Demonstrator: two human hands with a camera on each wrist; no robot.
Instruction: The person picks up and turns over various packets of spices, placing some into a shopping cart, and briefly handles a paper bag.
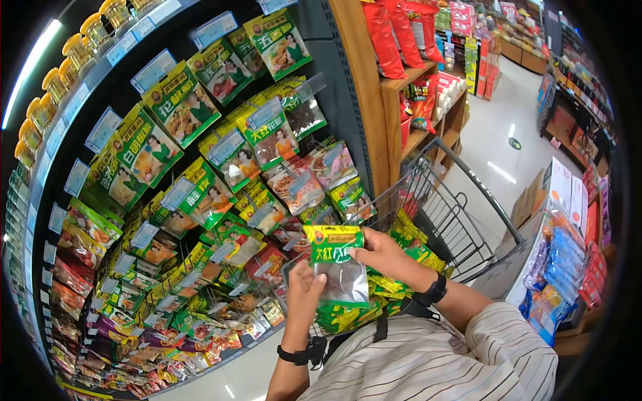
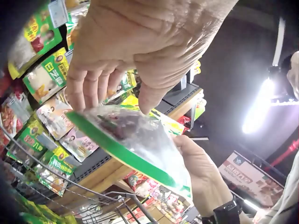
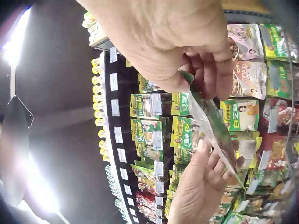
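A green-and-yellow spice packet (image 1: pixel 341 281) with a clear window and dark contents is held upright in front of the body, above the shopping cart. My right hand (image 1: pixel 388 257) pinches its upper right side, thumb over the printed front. At the left edge my left hand (image 1: pixel 304 294) grips it, thumb in front and fingers behind. In the left wrist view the green bottom seal of the packet (image 2: pixel 126 140) slants below the left hand (image 2: pixel 140 51). Seen side-on in the right wrist view, the packet (image 3: pixel 212 126) spans both hands.
The wire cart (image 1: pixel 468 227) stands to the right, with several similar packets (image 1: pixel 384 286) in it. Hanging spice packets (image 1: pixel 150 144) fill the rack at left, with jars (image 1: pixel 67 70) along its top. Red bags (image 1: pixel 394 40) stand on a wooden shelf; blue packs (image 1: pixel 562 260) are stacked at right.
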